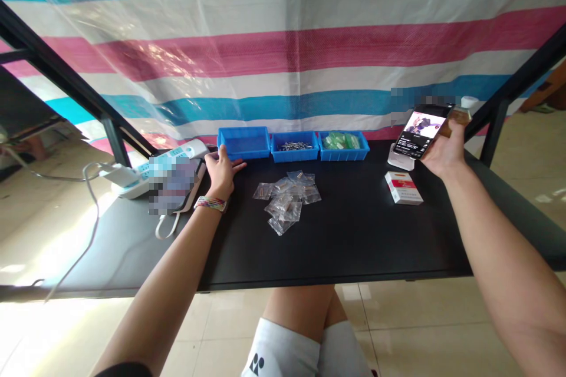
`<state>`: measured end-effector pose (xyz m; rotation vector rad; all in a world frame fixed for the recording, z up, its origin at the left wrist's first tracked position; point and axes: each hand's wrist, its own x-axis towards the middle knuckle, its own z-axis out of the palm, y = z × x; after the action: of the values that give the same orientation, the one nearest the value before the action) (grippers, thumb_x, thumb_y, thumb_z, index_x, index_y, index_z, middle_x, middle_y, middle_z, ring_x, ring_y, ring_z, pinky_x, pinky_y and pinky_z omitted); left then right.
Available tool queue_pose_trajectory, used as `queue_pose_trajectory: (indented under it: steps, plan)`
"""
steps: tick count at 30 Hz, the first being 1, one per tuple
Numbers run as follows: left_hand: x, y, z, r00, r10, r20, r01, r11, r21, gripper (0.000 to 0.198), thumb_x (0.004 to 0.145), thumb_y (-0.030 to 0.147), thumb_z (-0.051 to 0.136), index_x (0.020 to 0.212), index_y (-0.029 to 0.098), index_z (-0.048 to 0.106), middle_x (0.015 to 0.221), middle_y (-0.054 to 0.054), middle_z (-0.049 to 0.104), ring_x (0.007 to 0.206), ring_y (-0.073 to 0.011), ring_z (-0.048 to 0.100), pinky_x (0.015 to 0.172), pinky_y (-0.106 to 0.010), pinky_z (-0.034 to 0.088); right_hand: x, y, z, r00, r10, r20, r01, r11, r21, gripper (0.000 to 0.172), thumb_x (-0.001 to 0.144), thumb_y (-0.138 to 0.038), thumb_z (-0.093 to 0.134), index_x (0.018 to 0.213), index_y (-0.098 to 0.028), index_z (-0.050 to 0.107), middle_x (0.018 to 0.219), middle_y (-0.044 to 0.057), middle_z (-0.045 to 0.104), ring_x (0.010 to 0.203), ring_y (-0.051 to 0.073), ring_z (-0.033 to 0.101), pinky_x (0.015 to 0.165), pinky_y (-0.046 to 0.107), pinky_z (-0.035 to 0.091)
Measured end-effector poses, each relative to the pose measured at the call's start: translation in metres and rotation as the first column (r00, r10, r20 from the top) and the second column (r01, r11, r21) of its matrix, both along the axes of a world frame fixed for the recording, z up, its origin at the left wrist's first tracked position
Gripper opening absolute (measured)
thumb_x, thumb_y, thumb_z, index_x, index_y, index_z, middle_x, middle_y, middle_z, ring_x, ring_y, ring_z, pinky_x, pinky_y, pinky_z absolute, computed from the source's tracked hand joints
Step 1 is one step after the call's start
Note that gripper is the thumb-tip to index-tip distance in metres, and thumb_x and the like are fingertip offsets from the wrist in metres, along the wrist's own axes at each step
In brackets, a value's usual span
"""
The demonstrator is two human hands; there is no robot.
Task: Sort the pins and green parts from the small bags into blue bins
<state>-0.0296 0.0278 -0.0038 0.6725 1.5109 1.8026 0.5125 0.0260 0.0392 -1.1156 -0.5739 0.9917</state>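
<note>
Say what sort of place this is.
Probably a makeshift workspace for small parts: blue bins holding thin metallic pieces and green packets, clear bags piled on a black table, and a striped plastic sheet behind it.

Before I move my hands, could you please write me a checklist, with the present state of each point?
1. Left hand holds nothing: ok; fingers spread, beside the left tray.
2. Right hand at the phone: ok; it is at the right edge.
3. Phone firmly gripped: cannot tell; the fingers behind it are hidden.
4. Metal pieces inside the middle tray: ok.
5. Green packets inside the right tray: ok.
6. Clear bags neatly lined up: not ok; they overlap in a loose heap on the table.
</note>
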Motion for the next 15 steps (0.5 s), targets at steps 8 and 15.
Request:
queue_pose_trajectory:
  steps: [8,15]
  plan:
    - [-0.009,0.004,0.0,0.999,0.016,-0.044,-0.016,1.0,-0.008,0.024,0.103,0.04,0.06,0.106,0.018,0.051,0.086,-0.002,0.056,0.068,-0.0184,0.074,0.062,-0.032,0.066,-0.002,-0.001,-0.007,0.969,0.039,0.244,-0.039,0.999,-0.007,0.058,0.104,-0.044,0.019,0.13,-0.02,0.065,0.134,0.02,0.068,0.097,0.025,0.07,0.078,0.037,0.053]
    - [-0.012,0.002,-0.003,0.984,0.051,-0.172,-0.051,0.999,0.001,0.033,0.099,0.048,0.066,0.113,0.019,0.056,0.088,-0.003,0.06,0.058,-0.0124,0.068,0.043,-0.017,0.051,-0.01,-0.011,-0.006,0.92,-0.093,0.381,0.146,0.983,-0.112,0.039,0.103,-0.039,0.033,0.114,-0.019,0.064,0.096,0.015,0.071,0.083,0.025,0.07,0.076,0.041,0.055]
